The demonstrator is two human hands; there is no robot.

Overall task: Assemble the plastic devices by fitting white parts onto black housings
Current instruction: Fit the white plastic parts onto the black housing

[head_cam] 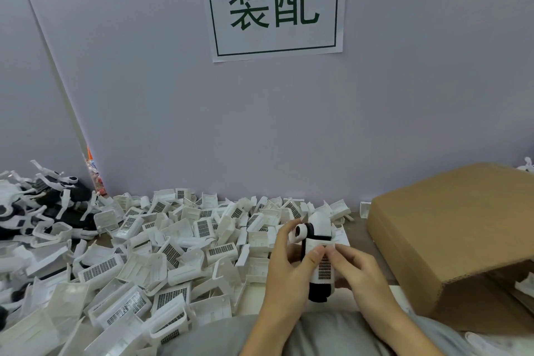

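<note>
device: black housing (318, 292) with white parts already on it, being held upright just above the bench edge, centre-right of view, between both hands; round white knob with dark centre on its upper left, white domed top, black band across the middle
white part: white grille panel (324, 264) sitting on the front of the housing, dark mesh facing the camera, top edge under the fingertips
left hand: left hand (284, 266) gripping the device from the left side, fingers curling round the knob end, thumb lying across the front beside the grille panel
right hand: right hand (357, 269) gripping from the right, fingers curled, thumb and forefinger pinching the upper edge of the grille panel; both hands clamped on the same device, thumbs nearly touching
loose parts: pile of white grille parts (173, 243) covering the bench from the left edge to just beside the left hand, lying at all angles, some mesh up, some hollow side up
finished pile: heap of black-and-white assembled units (43, 205) at far left against the wall, white clips sticking up
box: cardboard box (462, 234) at right, tilted, open end facing the lower right, near the right hand but not touching it
bench: bare strip of bench (358, 221) showing between parts pile and box
wall: pale wall behind, paper sign (274, 3) with two green characters in a green frame
clothing: grey fabric (326, 332) at the bottom under the forearms
</note>
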